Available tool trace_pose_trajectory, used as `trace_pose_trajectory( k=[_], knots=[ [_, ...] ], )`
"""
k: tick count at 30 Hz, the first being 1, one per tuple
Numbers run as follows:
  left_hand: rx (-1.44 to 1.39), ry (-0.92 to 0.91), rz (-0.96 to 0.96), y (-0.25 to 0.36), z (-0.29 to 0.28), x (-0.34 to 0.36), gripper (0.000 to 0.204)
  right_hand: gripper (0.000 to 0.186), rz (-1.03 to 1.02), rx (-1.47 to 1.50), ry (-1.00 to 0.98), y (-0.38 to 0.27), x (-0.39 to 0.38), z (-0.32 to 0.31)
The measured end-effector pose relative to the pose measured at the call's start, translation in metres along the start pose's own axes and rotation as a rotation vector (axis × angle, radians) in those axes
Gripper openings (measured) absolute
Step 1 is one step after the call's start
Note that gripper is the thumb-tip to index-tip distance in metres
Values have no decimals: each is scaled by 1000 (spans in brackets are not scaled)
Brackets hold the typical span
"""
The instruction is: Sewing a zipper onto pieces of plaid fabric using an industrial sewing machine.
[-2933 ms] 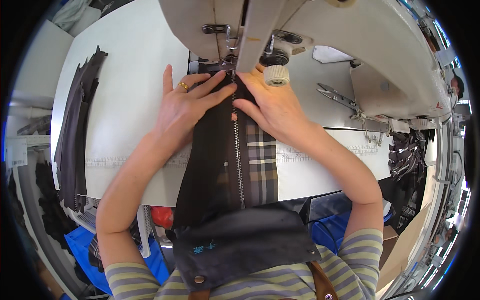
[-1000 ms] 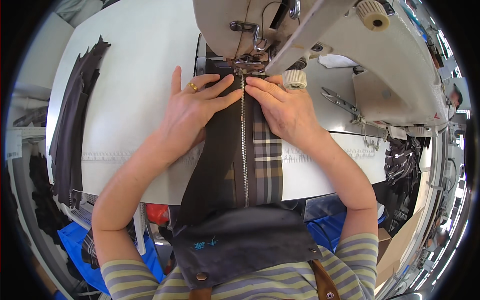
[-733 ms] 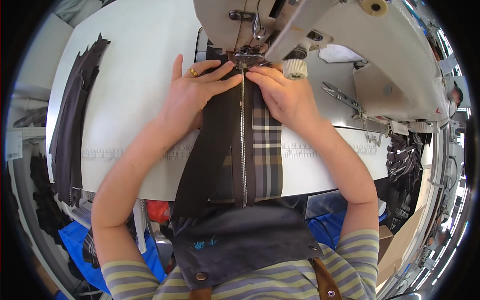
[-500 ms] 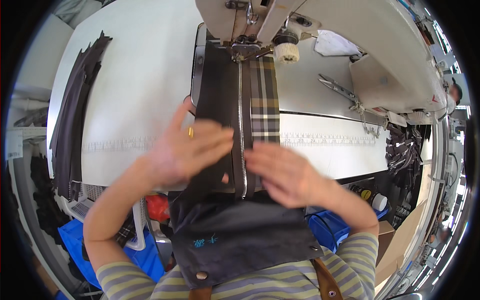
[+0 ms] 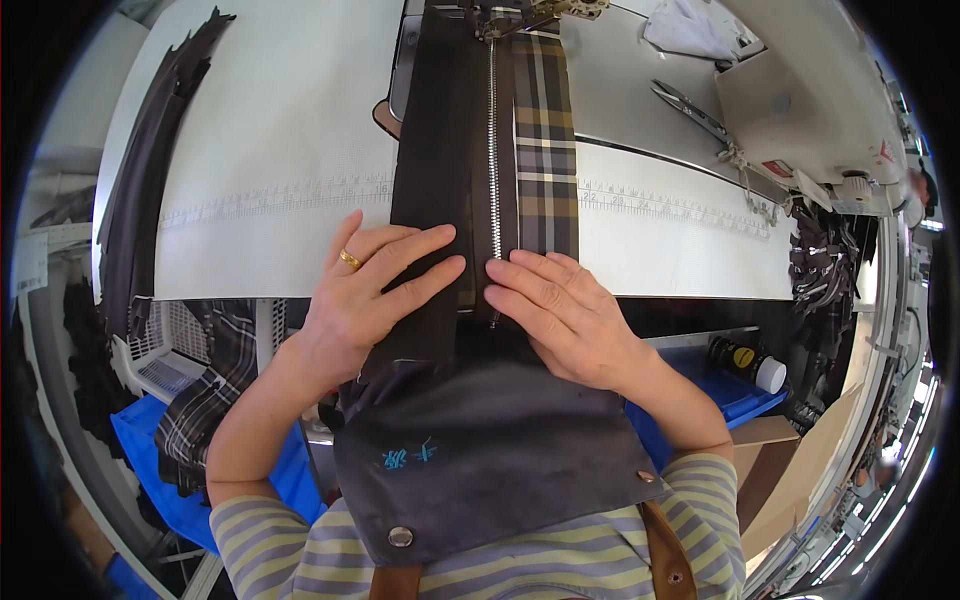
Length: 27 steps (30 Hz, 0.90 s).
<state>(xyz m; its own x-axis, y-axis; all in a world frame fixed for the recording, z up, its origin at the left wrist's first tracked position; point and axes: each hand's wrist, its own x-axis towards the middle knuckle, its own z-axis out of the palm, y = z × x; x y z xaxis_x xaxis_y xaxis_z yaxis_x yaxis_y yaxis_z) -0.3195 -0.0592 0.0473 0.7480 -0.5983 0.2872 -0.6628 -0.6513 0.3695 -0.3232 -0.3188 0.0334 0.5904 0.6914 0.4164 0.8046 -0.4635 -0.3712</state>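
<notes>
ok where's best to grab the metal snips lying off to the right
Probably take the snips by their lower-right end, next to the pale cord, with the right hand coming from the person's side: the narrow, parted tips point up-left, away from that end.

Left hand [image 5: 375, 285] and right hand [image 5: 570, 315] have moved down the zipper [image 5: 494, 150] toward the table's [image 5: 270, 250] near edge
</notes>
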Motion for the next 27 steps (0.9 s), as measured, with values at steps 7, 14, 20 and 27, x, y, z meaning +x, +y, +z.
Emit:
trace_pose_trajectory(
  k=[7, 14, 20, 27],
  knots=[
    [-1, 18, -14, 5, 1, 1, 41, 38, 14, -226, 145, -10, 2, 14],
    [60, 74, 19, -3, 8, -2, 38, 36, 7, 4, 256, 3, 4, -4],
    [33, 121, 42, 1, -1, 3, 29, 38, 20, -43, 152, -2, 3, 6],
    [-14, 187, 61, 14, 12, 12, 26, 36, 28, -7, 121, -3, 2, 7]
  ],
)
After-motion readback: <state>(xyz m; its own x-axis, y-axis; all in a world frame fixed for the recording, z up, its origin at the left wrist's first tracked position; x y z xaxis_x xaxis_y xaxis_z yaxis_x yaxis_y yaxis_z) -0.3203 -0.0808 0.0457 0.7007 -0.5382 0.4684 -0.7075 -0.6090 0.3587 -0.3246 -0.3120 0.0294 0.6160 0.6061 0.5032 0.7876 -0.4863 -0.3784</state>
